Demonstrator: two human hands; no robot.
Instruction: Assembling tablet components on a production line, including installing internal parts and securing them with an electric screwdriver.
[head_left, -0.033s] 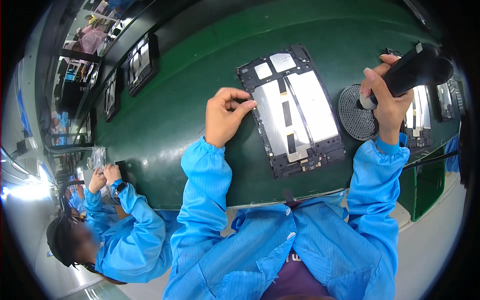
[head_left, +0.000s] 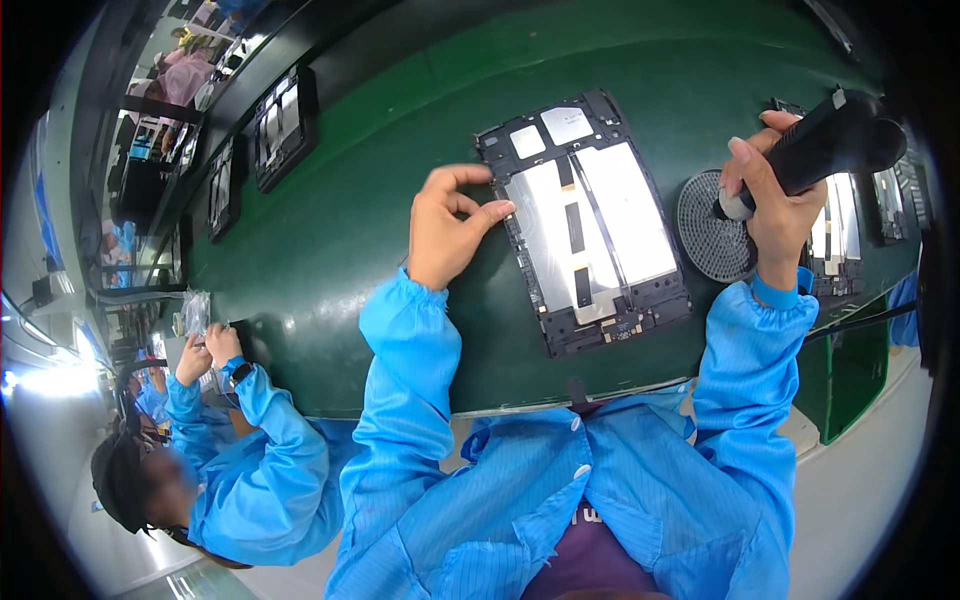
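Observation:
An opened tablet [head_left: 640, 210], its black frame around silver battery panels, lies flat on the green table in front of me. At its left edge my left hand [head_left: 447, 225] has thumb and index finger spread apart, the thumb tip touching the frame. My right hand [head_left: 775, 205] is closed round a black, thick-bodied tool [head_left: 825, 140] that looks like an electric screwdriver. This tool is tilted, its pale lower end over a round grey tray [head_left: 712, 235] full of small holes. The tool's tip is hidden.
More opened tablets [head_left: 838, 225] lie right of the tray, partly behind my right hand. Others [head_left: 284, 128] stand along the far left edge of the green table [head_left: 345, 240]. A co-worker in a blue smock [head_left: 265, 490] works at the left. A green bin [head_left: 855, 370] is below right.
My left index finger has straightened and lifted away from the thumb along the tablet's edge. My right hand and the tool stay where they were.

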